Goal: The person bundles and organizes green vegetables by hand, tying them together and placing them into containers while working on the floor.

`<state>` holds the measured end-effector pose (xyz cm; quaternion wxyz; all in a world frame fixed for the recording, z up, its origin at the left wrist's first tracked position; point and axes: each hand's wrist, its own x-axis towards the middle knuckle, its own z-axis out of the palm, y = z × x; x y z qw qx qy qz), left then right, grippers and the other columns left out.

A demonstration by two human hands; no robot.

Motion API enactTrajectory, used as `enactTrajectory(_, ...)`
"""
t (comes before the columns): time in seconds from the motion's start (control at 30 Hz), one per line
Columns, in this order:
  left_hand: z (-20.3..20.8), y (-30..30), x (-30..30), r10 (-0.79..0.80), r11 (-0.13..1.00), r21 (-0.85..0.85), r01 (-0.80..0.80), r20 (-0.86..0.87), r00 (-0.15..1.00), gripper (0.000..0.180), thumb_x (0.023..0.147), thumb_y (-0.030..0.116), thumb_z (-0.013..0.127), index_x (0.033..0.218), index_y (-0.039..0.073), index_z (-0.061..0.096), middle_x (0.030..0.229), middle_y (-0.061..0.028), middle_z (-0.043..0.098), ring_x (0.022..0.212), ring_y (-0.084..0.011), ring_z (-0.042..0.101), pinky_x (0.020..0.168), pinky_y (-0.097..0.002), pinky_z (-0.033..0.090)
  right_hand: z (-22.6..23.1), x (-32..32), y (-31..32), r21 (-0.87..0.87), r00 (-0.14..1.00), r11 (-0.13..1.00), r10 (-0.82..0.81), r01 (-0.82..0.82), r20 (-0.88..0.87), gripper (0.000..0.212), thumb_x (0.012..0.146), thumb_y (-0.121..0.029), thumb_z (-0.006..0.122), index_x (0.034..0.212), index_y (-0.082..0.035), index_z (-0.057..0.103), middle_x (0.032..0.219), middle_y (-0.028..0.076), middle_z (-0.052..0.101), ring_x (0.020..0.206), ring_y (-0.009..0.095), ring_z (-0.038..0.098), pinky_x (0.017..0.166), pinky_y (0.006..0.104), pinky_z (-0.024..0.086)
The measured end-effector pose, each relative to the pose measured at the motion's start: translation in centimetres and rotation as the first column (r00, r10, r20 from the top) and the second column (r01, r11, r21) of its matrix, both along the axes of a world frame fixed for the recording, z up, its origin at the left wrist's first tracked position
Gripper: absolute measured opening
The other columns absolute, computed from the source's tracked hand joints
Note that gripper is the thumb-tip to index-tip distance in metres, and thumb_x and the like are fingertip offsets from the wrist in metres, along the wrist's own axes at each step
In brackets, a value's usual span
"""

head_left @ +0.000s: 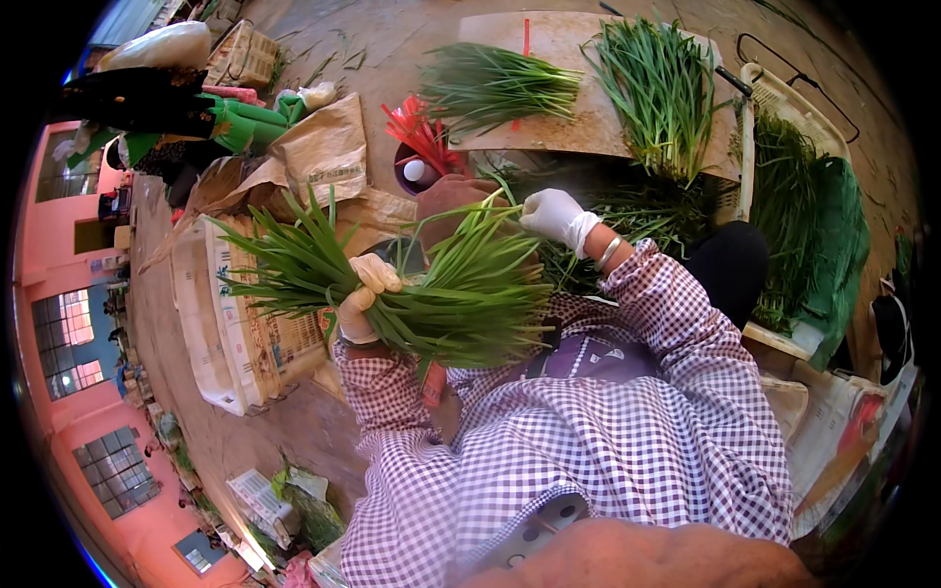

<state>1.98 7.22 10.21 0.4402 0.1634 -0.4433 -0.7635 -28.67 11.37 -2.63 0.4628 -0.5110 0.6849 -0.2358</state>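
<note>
My left hand (369, 290), in a pale glove, is closed round a thick bunch of garlic chives (461, 309). The bunch lies sideways in front of me, its leaves fanning out on both sides of the fist. My right hand (555, 218), in a white glove, is at the upper right of the bunch. Its fingers are pinched on a chive leaf (498, 196) that stands up from the others. Beyond my hands, a board (482, 31) bears one chive bunch (520, 83) laid sideways and a looser chive pile (659, 98).
A dark bucket (404, 176) holds red strips (420, 127) left of the board. A knife handle (733, 80) juts past the board's right edge. Plastic crates stand at my left (227, 338) and right (831, 137), the right one full of greens. A woven sack (328, 147) lies far left.
</note>
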Motion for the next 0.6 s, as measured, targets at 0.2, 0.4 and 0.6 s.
enactTrajectory(0.2, -0.3, 0.3, -0.3, 0.041, 0.999, 0.028, -0.04, -0.031, 0.999, 0.015, 0.077, 0.011, 0.066, 0.083, 0.003, 0.056, 0.081, -0.0089, 0.055, 0.078, -0.0213, 0.057, 0.073, -0.0346, 0.054, 0.2, 0.2, 1.2, -0.093, 0.952, 0.993, -0.097, 0.073, -0.291, 0.022, 0.078, -0.026, 0.068, 0.088, -0.006, 0.07, 0.09, 0.017, 0.068, 0.087, 0.031, 0.067, 0.075, 0.042, 0.053)
enactTrajectory(0.4, 0.0, 0.0, -1.0, -0.038, 0.999, -0.01, 0.037, -0.084, 0.996, 0.013, 0.084, 0.008, 0.064, 0.088, 0.003, 0.053, 0.083, -0.0079, 0.055, 0.084, -0.0199, 0.059, 0.082, -0.0382, 0.056, -4.7, -2.6, 1.5, -0.213, 0.658, 0.977, -0.167, 0.009, -0.734, 0.016, 0.085, -0.011, 0.052, 0.085, -0.007, 0.067, 0.087, 0.015, 0.065, 0.082, 0.028, 0.067, 0.07, 0.0386, 0.056)
enactTrajectory(0.6, 0.0, 0.3, -0.6, 0.054, 0.997, 0.051, -0.051, -0.072, 0.996, 0.014, 0.078, 0.009, 0.065, 0.082, 0.002, 0.055, 0.082, -0.0117, 0.058, 0.079, -0.0218, 0.06, 0.076, -0.0358, 0.058, -1.5, -5.1, 3.5, -0.197, 0.856, 0.98, -0.106, 0.004, -0.507, 0.039, 0.076, -0.001, 0.06, 0.114, -0.008, 0.06, 0.113, 0.017, 0.06, 0.101, 0.032, 0.061, 0.089, 0.04, 0.05)
